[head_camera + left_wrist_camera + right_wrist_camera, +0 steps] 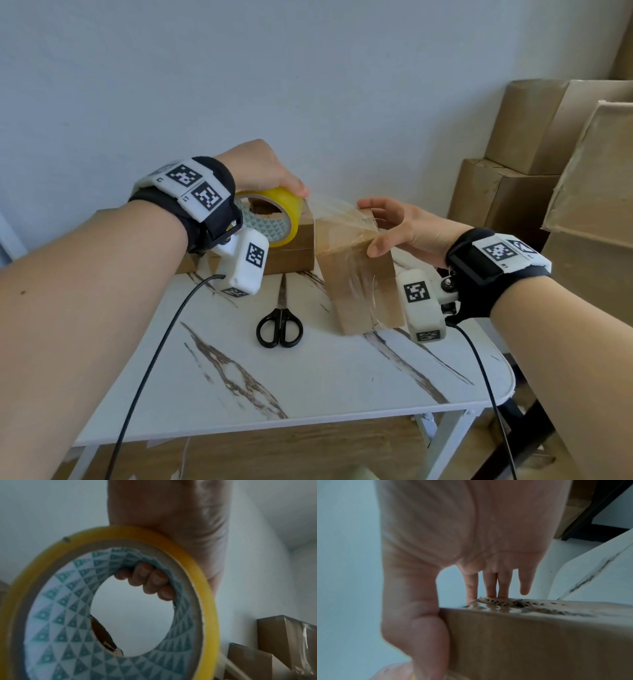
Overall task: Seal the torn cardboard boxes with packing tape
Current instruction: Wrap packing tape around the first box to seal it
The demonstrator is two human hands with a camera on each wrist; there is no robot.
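While a clear strip of tape [334, 209] stretches taut from the roll [274, 219] to the box [356, 270], the sealing looks partly done; tape already runs down the near face of the box and over its top edge (wrinkled in places), but the strip is uncut; cutting it and pressing it flat are left, by my judgement. A second box [291, 250] sits behind on the bench [325, 377], its state hard to tell; more boxes [513, 161] are stacked at the far right.

The left hand [263, 169] is clamped on the roll, fingers [150, 580] curled through its core and thumb on the outer rim, held up just left of the box. The right hand [404, 226] holds the box tilted on the bench, thumb on the near face and straight fingers [489, 585] behind the torn top edge. Scissors [280, 325] lie closed on the bench, between the arms, just left of the box.
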